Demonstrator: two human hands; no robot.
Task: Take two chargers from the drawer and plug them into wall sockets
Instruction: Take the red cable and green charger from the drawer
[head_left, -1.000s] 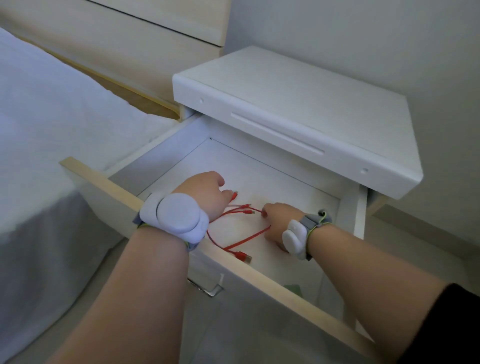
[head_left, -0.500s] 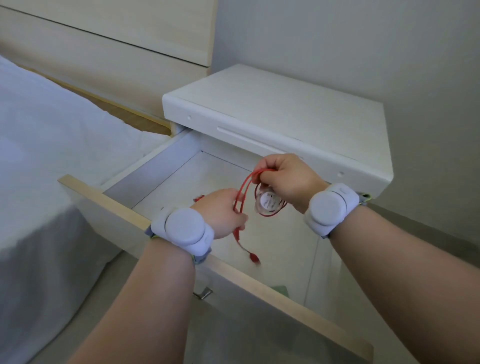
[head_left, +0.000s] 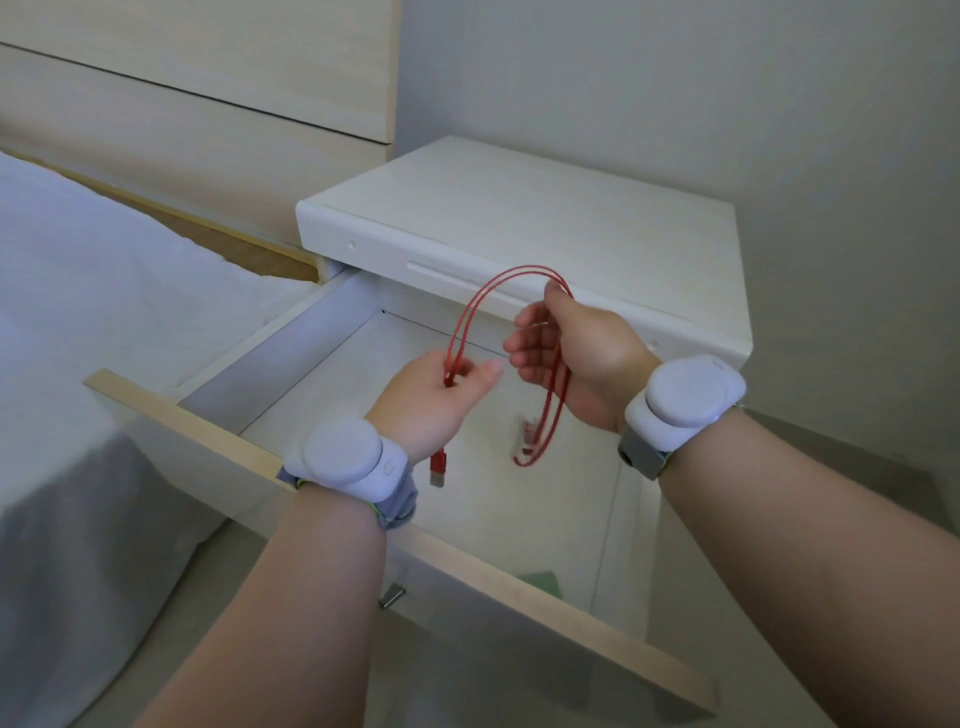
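Note:
Both of my hands hold red charger cables (head_left: 470, 312) above the open white drawer (head_left: 234, 434) of the nightstand. My left hand (head_left: 434, 400) pinches the cables low down, and a red USB plug (head_left: 438, 467) hangs below its wrist. My right hand (head_left: 566, 353) grips the cables higher up; they arch between the hands and a loop hangs down from the right hand. A blurred white charger body (head_left: 521, 431) dangles by that loop. No wall socket is in view.
The white nightstand top (head_left: 545, 218) stands behind the drawer, against a grey wall. A bed with white sheets (head_left: 93, 312) lies at the left, with a wooden headboard (head_left: 208, 78) behind it. A green item (head_left: 543, 579) shows under the drawer front.
Both hands have lifted the red cables out of the drawer and moved apart, stretching the cables into an arch. The drawer floor now lies bare.

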